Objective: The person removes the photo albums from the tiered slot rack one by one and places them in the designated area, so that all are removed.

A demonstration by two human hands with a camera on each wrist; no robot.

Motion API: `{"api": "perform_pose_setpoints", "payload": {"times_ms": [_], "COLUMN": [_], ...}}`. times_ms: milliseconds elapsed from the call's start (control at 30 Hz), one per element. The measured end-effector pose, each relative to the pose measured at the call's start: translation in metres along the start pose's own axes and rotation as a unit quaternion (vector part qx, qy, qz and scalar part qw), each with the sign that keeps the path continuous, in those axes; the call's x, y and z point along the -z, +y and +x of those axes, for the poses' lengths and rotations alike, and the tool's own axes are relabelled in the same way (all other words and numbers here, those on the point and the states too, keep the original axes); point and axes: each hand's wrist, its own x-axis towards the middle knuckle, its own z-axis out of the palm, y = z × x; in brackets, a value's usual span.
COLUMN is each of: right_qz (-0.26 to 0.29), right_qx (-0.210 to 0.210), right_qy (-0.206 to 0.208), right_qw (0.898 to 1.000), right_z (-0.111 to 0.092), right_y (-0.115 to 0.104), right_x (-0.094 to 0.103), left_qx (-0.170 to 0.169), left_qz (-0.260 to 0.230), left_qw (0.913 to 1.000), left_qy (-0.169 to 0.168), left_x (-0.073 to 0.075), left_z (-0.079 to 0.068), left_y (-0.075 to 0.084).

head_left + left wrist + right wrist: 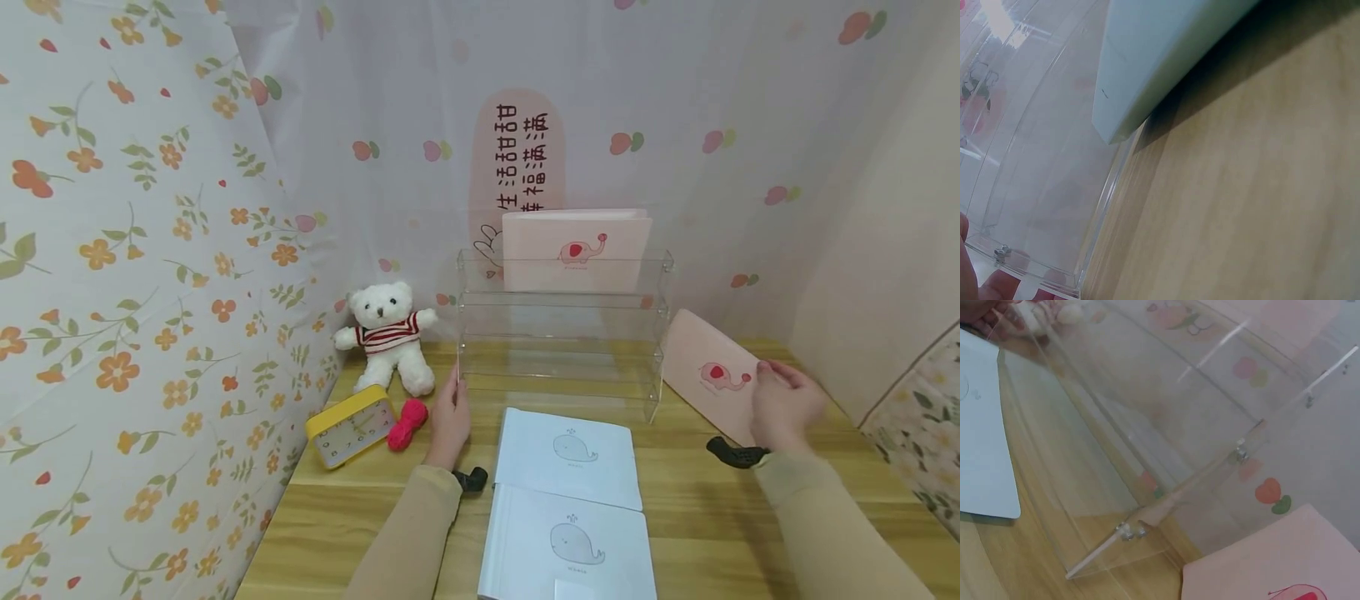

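My left hand (pixel 450 421) grips the left side panel of a clear acrylic display rack (pixel 662 333), its fingers (pixel 1000 286) showing through the plastic in the left wrist view. To the right of the rack, my right hand (pixel 786 407) holds a pink book (pixel 701 354) with a red elephant on its cover by the right edge. The book is tilted, its upper left corner close to the rack's right side. Another pink elephant book (pixel 536 250) stands upright on the rack's top tier. The lower tiers hold nothing.
In front of the rack, two white books with whales, a farther one (pixel 525 450) and a nearer one (pixel 521 542), lie flat on the wooden table (pixel 697 542). At the left are a white teddy bear (pixel 386 367), a yellow clock (pixel 348 404) and a pink yarn bundle (pixel 405 425). Patterned curtains surround the table.
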Motion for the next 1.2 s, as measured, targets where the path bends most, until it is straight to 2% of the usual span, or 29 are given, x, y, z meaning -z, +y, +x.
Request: {"api": "perform_pose_setpoints", "payload": {"times_ms": [100, 200, 267, 367, 633, 867, 1000, 1200], "right_qz": [-0.092, -0.185, -0.225, -0.238, -0.269, -0.336, -0.389, -0.483], "right_qx": [0.013, 0.047, 0.068, 0.089, 0.089, 0.084, 0.103, 0.128], "right_qy": [-0.011, -0.032, -0.052, -0.073, -0.098, -0.132, -0.168, -0.214], "right_qw": [0.996, 0.981, 0.971, 0.965, 0.954, 0.929, 0.900, 0.840], "right_z": [0.002, 0.003, 0.004, 0.005, 0.015, 0.020, 0.021, 0.022], "right_y": [0.000, 0.003, 0.007, 0.016, 0.041, 0.052, 0.057, 0.060], "right_x": [-0.004, -0.005, -0.005, -0.003, 0.008, 0.014, 0.017, 0.021], "left_qx": [0.005, 0.002, -0.002, -0.005, 0.015, 0.015, 0.005, 0.014], "left_qz": [0.004, 0.003, 0.001, 0.002, 0.001, 0.001, 0.002, 0.000], "left_qw": [1.0000, 1.0000, 1.0000, 1.0000, 0.9999, 0.9999, 1.0000, 0.9999], "left_qy": [0.000, -0.003, -0.006, -0.005, -0.008, -0.008, -0.002, -0.009], "left_x": [0.000, 0.001, 0.001, 0.001, -0.001, -0.002, 0.000, 0.002], "left_z": [0.000, -0.001, -0.001, -0.001, 0.005, 0.006, 0.003, -0.001], "left_y": [0.000, 0.004, 0.006, 0.007, -0.004, -0.007, -0.002, 0.006]}}
